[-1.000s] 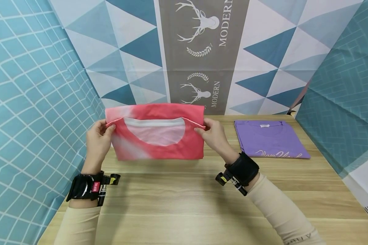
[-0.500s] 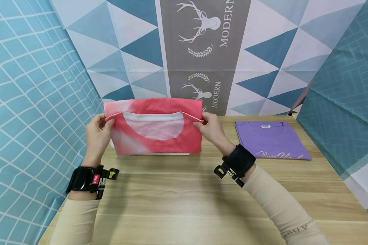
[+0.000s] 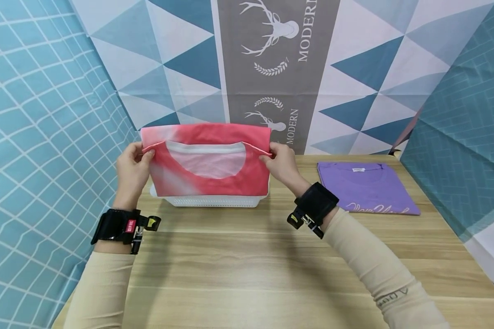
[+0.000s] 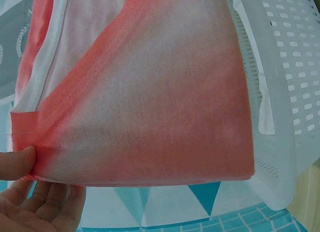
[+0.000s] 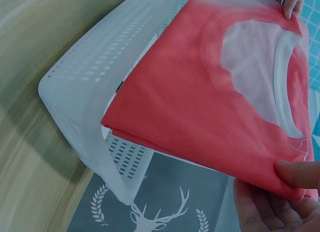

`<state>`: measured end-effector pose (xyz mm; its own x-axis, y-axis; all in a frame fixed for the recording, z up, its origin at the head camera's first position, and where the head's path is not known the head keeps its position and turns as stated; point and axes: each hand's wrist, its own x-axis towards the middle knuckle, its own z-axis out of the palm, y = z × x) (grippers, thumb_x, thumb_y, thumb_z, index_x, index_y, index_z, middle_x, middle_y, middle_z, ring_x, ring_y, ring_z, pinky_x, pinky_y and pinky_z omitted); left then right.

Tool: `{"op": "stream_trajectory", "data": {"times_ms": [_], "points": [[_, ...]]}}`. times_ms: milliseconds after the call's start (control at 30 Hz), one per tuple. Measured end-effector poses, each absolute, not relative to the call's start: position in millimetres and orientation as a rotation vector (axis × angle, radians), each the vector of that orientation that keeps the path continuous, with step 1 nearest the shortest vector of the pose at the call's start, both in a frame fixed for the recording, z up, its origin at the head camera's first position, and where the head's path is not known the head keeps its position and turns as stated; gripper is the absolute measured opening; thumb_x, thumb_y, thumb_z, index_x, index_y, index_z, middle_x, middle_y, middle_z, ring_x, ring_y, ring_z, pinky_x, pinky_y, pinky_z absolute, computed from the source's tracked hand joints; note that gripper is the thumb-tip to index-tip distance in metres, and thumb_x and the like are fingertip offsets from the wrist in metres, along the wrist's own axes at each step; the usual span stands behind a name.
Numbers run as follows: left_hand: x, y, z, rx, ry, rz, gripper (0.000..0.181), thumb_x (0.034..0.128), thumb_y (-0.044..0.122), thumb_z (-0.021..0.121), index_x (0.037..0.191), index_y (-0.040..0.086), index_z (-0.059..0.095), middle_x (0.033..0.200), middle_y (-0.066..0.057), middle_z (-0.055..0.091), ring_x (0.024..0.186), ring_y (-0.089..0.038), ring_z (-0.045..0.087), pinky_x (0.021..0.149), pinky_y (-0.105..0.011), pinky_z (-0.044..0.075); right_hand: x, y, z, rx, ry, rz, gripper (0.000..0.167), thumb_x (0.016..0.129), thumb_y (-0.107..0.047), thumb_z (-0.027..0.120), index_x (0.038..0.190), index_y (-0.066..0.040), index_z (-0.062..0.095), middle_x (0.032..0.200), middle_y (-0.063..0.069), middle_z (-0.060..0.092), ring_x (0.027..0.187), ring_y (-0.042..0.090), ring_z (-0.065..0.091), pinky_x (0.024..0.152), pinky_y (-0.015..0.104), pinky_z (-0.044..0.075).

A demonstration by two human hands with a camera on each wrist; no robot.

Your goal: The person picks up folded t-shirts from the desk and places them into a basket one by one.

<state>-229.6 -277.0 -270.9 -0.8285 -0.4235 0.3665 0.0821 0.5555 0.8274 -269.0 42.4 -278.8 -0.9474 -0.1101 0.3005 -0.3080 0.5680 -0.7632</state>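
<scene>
A folded red and white T-shirt [image 3: 201, 178] hangs between both hands, its round neckline facing me. My left hand [image 3: 132, 169] pinches its upper left corner, thumb in front and fingers behind, as the left wrist view shows of the shirt [image 4: 165, 117]. At the opposite corner my right hand [image 3: 285, 167] pinches the cloth the same way. Behind and below the shirt stands a white perforated basket [image 3: 214, 201], mostly hidden in the head view. From the right wrist, the shirt's lower edge appears over the basket [image 5: 95, 67]; whether they touch I cannot tell.
A folded purple T-shirt [image 3: 366, 189] lies on the wooden table [image 3: 238, 274] to the right. Patterned cloth [image 3: 267, 82] hangs behind the table, and blue checked cloth [image 3: 45, 151] rises along the left side.
Both hands have raised the red shirt and carried it away from me. The white basket behind it has come into sight below the shirt's lower edge. The purple shirt stays put.
</scene>
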Motion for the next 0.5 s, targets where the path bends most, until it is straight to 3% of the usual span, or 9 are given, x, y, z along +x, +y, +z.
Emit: {"op": "stream_trajectory", "data": {"times_ms": [300,500], "points": [[-244.5,-278.3,-271.5,0.264,-2.225,-1.277,0.029,0.0971,0.015,0.055,0.121,-0.001,0.058,0.087,0.021,0.049,0.079,0.008,0.048,0.074,-0.008,0.040,-280.8,35.9,-278.7,0.304,-2.584,1.316,0.017,0.090,-0.006,0.062,0.104,0.003,0.067,0.098,0.021,0.072,0.083,0.026,0.061,0.066,0.019,0.043],[-255.8,-281.3,-281.7,0.264,-2.261,-1.250,0.027,0.0981,0.014,0.052,0.121,0.000,0.056,0.111,-0.008,0.063,0.080,0.007,0.046,0.078,-0.008,0.040,-290.6,27.6,-290.5,0.229,-2.597,1.318,0.018,0.091,-0.008,0.062,0.106,0.002,0.068,0.100,0.020,0.071,0.084,0.026,0.060,0.067,0.021,0.045]]}}
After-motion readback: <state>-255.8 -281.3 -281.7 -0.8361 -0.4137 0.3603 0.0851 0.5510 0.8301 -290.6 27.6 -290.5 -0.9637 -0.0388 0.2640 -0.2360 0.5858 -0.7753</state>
